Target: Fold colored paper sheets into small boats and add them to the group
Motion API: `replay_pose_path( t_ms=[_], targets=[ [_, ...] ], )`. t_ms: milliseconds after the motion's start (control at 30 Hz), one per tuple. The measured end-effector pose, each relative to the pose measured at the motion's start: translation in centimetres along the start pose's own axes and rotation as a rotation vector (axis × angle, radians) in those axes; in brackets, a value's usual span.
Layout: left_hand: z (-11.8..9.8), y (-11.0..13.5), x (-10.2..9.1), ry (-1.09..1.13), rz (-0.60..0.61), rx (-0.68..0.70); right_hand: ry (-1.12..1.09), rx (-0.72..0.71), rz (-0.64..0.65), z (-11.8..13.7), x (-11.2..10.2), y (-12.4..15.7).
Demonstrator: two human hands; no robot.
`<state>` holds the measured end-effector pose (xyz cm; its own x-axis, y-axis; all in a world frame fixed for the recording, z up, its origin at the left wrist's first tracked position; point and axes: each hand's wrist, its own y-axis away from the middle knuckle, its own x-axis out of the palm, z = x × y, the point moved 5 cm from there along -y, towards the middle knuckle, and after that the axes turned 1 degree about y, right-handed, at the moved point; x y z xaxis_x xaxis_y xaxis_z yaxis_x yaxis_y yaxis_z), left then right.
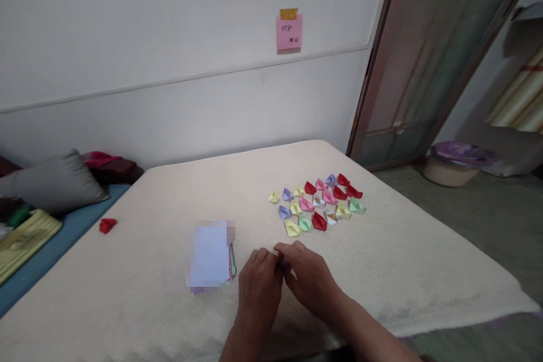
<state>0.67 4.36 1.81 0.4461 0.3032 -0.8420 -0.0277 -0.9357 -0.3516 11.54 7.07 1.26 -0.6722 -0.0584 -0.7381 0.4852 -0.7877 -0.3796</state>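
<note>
My left hand and my right hand meet over the cream bed cover, fingers closed together around a small piece of purple paper. Most of that paper is hidden behind the fingers, so its folded shape cannot be made out. Just left of my left hand lies a stack of paper sheets, pale lavender on top with coloured edges showing on the right side. Beyond my hands, several small folded paper boats sit in loose rows, in red, pink, yellow, green, purple and patterned white.
A red folded paper piece rests alone on the left of the bed cover. A grey pillow lies at far left. The white wall carries a pink note. On the floor at right stands a basin near a door.
</note>
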Motion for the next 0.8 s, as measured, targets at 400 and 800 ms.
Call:
replay_pose_path(
  t_ms=[400, 800],
  targets=[
    [4.1, -0.3, -1.2, 0.704, -0.145, -0.541, -0.759, 0.374, 0.044, -2.6, 0.6, -1.0],
    [3.1, -0.3, -1.1, 0.690, -0.164, -0.556, -0.577, 0.360, -0.098, -2.2, -0.6, -1.0]
  ],
)
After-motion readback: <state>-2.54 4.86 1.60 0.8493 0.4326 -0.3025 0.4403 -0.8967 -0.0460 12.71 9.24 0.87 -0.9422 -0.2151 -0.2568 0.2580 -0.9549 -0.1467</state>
